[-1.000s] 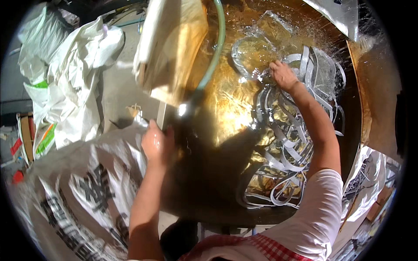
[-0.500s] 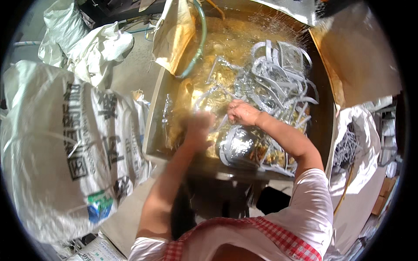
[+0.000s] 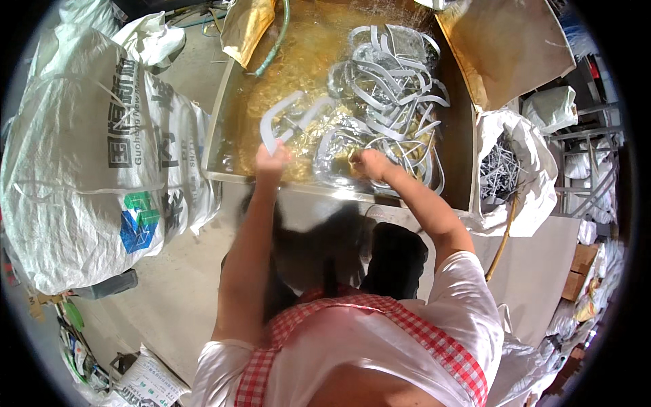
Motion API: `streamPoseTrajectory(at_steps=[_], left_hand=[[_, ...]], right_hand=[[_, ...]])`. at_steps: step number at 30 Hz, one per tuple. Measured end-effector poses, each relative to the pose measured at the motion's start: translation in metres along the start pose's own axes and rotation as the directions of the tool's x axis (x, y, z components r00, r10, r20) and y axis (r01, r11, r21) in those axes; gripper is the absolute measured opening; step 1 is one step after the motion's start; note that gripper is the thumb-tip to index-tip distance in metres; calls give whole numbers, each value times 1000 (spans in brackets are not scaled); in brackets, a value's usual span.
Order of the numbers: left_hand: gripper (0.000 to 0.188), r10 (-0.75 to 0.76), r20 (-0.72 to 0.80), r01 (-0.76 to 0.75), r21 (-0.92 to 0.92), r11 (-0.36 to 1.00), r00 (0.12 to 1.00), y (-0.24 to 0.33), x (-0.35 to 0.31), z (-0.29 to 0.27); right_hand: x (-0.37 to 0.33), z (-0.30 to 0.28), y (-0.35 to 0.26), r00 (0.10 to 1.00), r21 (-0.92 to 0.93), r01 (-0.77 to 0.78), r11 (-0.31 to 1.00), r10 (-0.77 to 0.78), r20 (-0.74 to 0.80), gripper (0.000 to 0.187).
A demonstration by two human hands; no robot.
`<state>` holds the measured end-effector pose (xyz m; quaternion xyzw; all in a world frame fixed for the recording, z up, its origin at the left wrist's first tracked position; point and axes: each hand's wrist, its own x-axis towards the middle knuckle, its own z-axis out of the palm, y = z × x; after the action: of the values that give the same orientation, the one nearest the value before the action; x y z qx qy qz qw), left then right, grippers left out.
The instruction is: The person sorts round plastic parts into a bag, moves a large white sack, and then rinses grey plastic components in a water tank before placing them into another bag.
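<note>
A white woven sack (image 3: 74, 176) stands at the left of the frame; a metal tank (image 3: 209, 146) holding water (image 3: 308, 51) occupies the upper centre; an open white sack (image 3: 532, 203) stands at right. At centre, the left hand (image 3: 272, 160) grips a pale curved strip (image 3: 266, 127); right of it, glossy grey strips (image 3: 390, 88) lie tangled in the tank; the right hand (image 3: 371, 165) is curled at their lower edge, its grip indeterminable; the hands are farther apart than in the preceding frame.

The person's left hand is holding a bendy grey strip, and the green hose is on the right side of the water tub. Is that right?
Not quite: the green hose is on the left side of the water tub, as the head view shows. The left hand is holding a bendy grey strip.
</note>
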<state>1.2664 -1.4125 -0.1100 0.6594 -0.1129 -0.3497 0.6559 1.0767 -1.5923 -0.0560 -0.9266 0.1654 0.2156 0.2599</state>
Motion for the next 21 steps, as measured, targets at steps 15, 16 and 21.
streamPoseTrajectory(at_steps=[15,16,21], left_hand=[[19,12,221,-202,868,453,975,-35,19,7],[24,-2,180,-156,858,489,984,-32,20,10],[36,204,-61,-84,767,636,977,-60,40,7]], right_hand=[[115,123,12,857,430,-421,798,195,477,57],[116,132,20,877,550,-414,725,155,455,54],[130,143,43,798,236,-218,947,34,601,42]])
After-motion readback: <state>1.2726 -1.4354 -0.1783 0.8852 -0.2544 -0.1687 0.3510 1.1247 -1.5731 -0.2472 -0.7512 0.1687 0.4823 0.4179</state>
